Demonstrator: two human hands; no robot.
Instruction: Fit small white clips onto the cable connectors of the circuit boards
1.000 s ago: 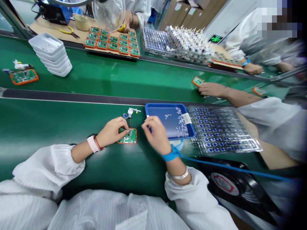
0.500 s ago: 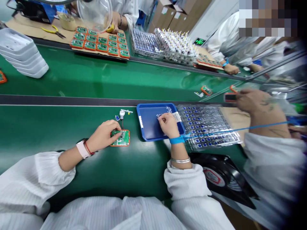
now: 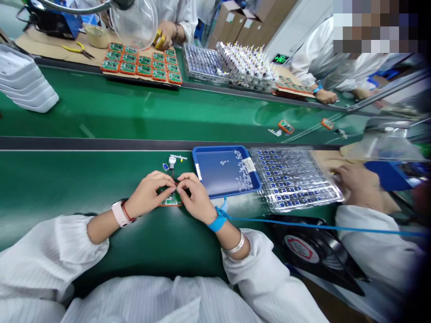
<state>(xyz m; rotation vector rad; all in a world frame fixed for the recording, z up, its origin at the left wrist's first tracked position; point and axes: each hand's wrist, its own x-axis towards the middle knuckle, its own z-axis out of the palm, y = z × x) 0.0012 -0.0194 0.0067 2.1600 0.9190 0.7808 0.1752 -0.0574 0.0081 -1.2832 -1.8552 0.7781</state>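
A green circuit board in an orange frame (image 3: 171,200) lies on the bench, partly covered by my hands. My left hand (image 3: 151,190) is closed at its upper left, thumb and fingers on the board. My right hand (image 3: 195,199) pinches at its upper right corner, fingertips close to the left ones; whatever is between them is too small to make out. Behind the board sit a white connector part with a dark red wire (image 3: 172,162) and a small blue component (image 3: 165,166). To the right is a blue tray (image 3: 215,179) with many tiny clear-white pieces.
Clear blister trays of blue parts (image 3: 292,179) lie right of the blue tray, beside a co-worker's hand (image 3: 360,184). A black fan (image 3: 313,251) stands below them. A blue wrist cord (image 3: 303,225) trails right. White housings (image 3: 27,80) are stacked at left across the dark ledge.
My right hand has left the blue tray and moved left to the circuit board. My left hand has stayed at the board. The co-worker's hand at right has come down beside the blister trays.
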